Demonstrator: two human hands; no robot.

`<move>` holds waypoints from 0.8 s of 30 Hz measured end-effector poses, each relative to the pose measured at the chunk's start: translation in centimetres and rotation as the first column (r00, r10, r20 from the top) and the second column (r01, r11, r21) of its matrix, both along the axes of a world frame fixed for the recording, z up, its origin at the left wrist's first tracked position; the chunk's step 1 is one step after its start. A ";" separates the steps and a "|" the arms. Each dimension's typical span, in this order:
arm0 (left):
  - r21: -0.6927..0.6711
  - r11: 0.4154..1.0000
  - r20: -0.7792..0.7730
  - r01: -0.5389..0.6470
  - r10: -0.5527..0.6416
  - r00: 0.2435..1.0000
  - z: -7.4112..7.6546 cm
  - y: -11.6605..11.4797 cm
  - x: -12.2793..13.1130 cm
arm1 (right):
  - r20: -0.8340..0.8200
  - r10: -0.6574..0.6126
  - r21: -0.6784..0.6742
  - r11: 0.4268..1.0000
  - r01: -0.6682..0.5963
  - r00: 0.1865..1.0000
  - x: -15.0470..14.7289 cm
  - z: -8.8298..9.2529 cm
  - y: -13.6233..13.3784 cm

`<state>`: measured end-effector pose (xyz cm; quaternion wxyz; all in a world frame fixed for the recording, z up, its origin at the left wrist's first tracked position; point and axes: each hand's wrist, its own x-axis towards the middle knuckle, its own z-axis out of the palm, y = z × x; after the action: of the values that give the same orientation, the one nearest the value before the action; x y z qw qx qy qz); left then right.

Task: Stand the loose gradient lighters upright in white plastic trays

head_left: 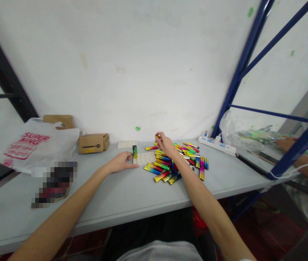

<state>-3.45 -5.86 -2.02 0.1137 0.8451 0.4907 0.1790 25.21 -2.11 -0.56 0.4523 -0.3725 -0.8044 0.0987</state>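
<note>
Forearms (68,214) slant inward; left hand (119,162) spread at tray (147,158); right hand (167,144) pinches 1 lighter (157,136).

The lighters (164,166) gleam with a glossy, metallic-looking finish, while the tray (146,158) looks like matt plastic. The bench (115,197) is smooth with a dull sheen, the box (92,143) matt cardboard, the bag (49,143) thin crinkled plastic, the blue frame (238,78) glossy painted metal.

Plastic bag (41,145) near small box (91,144); power strip (217,145) beside blue post (237,81)
</note>
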 end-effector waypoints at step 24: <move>0.025 1.000 0.007 -0.005 0.005 1.000 -0.2 0.0 -0.1 | -0.222 0.047 -0.241 0.965 -0.101 0.974 -2.0 -1.2 0.0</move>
<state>-3.53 -5.89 -2.25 0.1042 0.8446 0.4901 0.1885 23.17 -2.10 -1.72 0.4818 -0.3833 -0.7452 0.2562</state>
